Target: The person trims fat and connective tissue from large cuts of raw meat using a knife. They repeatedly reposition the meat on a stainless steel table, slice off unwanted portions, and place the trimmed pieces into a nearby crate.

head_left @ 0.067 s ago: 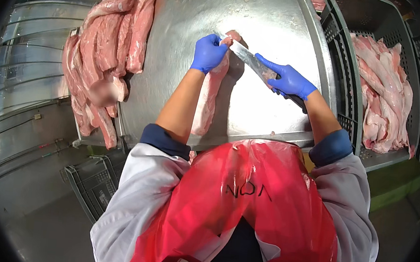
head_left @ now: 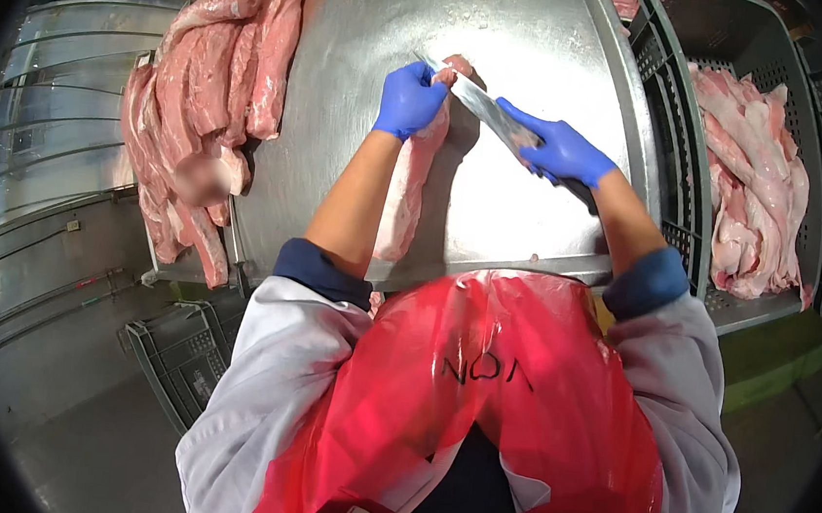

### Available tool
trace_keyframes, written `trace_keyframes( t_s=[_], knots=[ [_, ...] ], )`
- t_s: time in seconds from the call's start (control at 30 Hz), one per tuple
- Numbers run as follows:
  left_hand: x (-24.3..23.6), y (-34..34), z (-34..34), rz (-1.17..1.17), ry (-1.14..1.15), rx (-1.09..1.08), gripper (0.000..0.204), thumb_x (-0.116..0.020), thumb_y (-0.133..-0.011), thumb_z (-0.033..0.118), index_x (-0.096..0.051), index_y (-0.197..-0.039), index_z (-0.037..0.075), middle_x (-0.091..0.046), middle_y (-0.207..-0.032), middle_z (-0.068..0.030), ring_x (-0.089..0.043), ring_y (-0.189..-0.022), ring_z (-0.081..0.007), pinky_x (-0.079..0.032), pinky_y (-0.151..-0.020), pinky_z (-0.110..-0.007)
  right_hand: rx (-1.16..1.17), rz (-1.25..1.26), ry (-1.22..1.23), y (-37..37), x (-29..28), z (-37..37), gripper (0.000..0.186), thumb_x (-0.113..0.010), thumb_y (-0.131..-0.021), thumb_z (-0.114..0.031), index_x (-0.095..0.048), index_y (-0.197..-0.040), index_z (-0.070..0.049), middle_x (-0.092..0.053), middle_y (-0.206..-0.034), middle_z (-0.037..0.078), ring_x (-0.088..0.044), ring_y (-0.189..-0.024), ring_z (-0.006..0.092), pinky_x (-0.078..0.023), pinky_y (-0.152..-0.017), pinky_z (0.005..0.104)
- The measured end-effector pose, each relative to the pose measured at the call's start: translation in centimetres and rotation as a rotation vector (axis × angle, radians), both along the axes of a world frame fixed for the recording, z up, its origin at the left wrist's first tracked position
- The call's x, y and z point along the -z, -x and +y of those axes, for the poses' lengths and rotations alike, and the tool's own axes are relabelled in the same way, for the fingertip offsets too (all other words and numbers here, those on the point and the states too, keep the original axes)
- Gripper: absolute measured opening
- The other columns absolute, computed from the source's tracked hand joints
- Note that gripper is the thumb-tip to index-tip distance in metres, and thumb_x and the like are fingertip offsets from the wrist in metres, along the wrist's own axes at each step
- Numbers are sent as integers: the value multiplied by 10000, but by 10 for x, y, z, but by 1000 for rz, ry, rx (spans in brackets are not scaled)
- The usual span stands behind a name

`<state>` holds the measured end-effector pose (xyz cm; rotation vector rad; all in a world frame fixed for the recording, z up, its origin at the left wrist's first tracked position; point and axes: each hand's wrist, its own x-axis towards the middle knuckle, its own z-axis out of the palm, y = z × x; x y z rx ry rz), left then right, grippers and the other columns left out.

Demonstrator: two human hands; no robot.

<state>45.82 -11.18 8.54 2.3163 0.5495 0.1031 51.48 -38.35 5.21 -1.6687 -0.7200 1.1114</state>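
A long strip of pale pink meat point(head_left: 404, 197) lies lengthwise on the steel table point(head_left: 538, 33), its near end by the front edge. My left hand point(head_left: 412, 100), in a blue glove, is closed on a flap at the far end of that strip. My right hand point(head_left: 568, 156), gloved alike, grips the dark handle of a knife point(head_left: 494, 113). The blade slants up and left across the meat's far end, beside my left fingertips. Its tip pokes out just beyond my left hand. My right index finger stretches along the blade's back.
Several long meat strips point(head_left: 213, 78) are heaped along the table's left side. To the right stands a dark perforated crate point(head_left: 675, 197) holding pale trimmings point(head_left: 754, 189). Another crate point(head_left: 177, 358) is low at the left, below the table. A raised rim point(head_left: 631, 90) borders the table's right side.
The knife has slid slightly up and left, so its tip shows farther past my left hand. My right hand has moved a little the same way; the left keeps its grip.
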Motion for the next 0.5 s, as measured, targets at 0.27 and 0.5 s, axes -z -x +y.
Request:
trace_keyframes(
  t_s=[0.27, 0.5],
  knots=[
    [-6, -13, 25, 44, 36, 68, 273, -719, -825, 252, -687, -769, -13, -665, -663, -151, -636, -626, -190, -516, -621, -356, -209, -12, 137, -19, -26, 35, 766, -519, -926, -99, -294, -1571, -445, -597, -699, 45, -586, -552, 122, -537, -518, 297],
    [-40, -41, 17, 181, 125, 303, 215, -701, -835, 215, -696, -847, 0, -658, -741, -30, -581, -703, -103, -492, -666, -298, -26, 106, 31, -5, -2, 81, 825, -492, -919, -54, -182, -1620, -362, -568, -677, 56, -549, -524, 124, -502, -478, 274]
  ],
)
